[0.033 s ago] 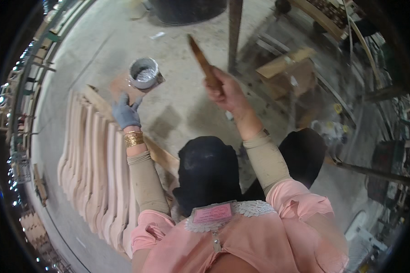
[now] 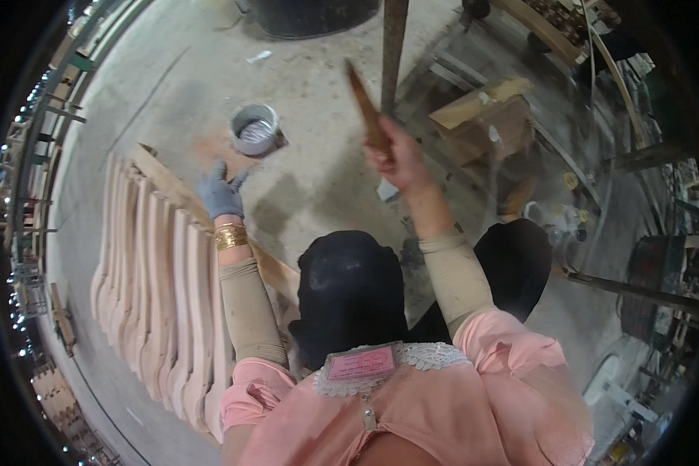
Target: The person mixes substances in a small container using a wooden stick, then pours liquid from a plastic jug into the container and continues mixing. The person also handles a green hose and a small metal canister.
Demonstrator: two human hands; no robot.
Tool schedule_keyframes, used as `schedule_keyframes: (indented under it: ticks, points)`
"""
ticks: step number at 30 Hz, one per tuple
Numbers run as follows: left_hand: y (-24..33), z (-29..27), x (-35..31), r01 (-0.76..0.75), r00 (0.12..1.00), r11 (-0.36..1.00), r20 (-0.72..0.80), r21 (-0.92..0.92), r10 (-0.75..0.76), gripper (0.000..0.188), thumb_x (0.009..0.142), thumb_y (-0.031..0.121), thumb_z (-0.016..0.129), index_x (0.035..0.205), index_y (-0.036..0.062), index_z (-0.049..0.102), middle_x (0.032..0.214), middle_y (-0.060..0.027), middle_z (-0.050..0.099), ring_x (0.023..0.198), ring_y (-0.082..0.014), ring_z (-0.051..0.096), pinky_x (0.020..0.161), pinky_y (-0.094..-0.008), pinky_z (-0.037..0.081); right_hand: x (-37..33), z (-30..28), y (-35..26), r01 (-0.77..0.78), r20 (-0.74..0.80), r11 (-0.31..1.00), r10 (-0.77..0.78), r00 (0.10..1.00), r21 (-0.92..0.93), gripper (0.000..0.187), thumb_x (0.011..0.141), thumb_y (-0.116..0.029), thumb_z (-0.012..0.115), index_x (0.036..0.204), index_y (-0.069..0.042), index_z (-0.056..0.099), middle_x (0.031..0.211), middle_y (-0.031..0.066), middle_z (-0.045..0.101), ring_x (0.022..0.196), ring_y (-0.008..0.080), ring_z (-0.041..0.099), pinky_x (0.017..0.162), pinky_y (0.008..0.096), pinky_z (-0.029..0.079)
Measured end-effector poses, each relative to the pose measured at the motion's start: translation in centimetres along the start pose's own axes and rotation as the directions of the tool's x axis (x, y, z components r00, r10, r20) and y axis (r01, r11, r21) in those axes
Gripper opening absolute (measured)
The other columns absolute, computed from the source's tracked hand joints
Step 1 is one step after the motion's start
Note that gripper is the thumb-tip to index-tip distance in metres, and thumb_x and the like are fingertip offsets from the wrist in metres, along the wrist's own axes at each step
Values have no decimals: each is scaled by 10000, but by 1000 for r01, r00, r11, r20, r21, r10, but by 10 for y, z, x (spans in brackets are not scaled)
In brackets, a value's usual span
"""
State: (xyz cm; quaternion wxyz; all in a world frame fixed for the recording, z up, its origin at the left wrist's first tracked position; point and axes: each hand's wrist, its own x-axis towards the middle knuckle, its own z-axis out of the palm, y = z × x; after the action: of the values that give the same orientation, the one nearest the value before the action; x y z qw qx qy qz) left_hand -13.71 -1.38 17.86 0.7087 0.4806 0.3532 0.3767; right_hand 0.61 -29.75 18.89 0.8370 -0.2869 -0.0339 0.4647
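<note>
My right hand (image 2: 400,159) is bare and wrapped round a narrow brown wooden-looking stick (image 2: 367,109) with a tapered tip, raised above the floor. Its exact kind is not clear. My left hand (image 2: 222,191), in a grey glove, has its fingers apart and holds nothing visible. It is at the far end of a row of pale curved wooden pieces (image 2: 159,287), beside a straight wooden board (image 2: 167,175). Just beyond it stands a round grey tub (image 2: 254,130) with silvery grey contents, on a small reddish-brown patch.
A torn cardboard box (image 2: 485,124) lies to the right, past an upright metal post (image 2: 394,54). At the far side stands a large black tub (image 2: 311,17). Clear plastic bottles (image 2: 555,221) lie by my right knee. A small white piece (image 2: 387,189) is on the floor below my right hand.
My right hand and the stick have shifted right and slightly nearer. My left hand has barely moved and stays open. The view has shifted a little.
</note>
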Motion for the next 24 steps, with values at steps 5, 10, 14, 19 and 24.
schedule_keyframes:
  ticks: [5,10,14,19,24]
  points:
    - [-130,-19,-10,419,908,901,-45,110,-416,455,782,86,516,1208,5,377,1073,-174,485,923,-303,555,617,-418,560,-81,-127,-24,411,-612,905,-389,689,-113,319,919,-343,402,928,-40,503,740,68,530,525,118,432,427,231,311]
    - [-169,1,-35,-241,864,30,200,970,462,575,703,190,638,1219,66,416,1081,-200,514,994,-318,512,822,-375,448,-102,-201,-40,289,-781,894,-443,440,-344,259,908,-319,413,996,-91,499,740,72,522,513,140,446,416,239,328]
    - [-170,68,-53,-718,687,180,644,672,336,456,724,202,638,1153,107,514,1144,-139,516,1043,-308,497,868,-386,419,-73,-239,-39,117,-781,845,-528,334,-521,260,885,-256,464,1065,-85,542,724,49,512,515,125,446,423,260,358]
    - [-198,186,-84,-909,353,272,930,315,101,618,748,174,575,1309,95,328,1275,-177,372,1151,-328,403,920,-444,364,-22,-281,-36,-150,-471,455,-765,439,-878,345,866,-173,456,1188,-76,535,828,85,537,701,196,490,623,318,415]
    - [-209,312,-123,-928,292,210,950,309,-110,524,788,124,470,1303,97,377,1355,-195,344,1233,-330,364,1010,-457,286,-30,-345,-76,-398,83,-354,-826,557,-846,419,871,-206,453,1269,-80,423,1044,215,480,872,370,515,809,432,405]
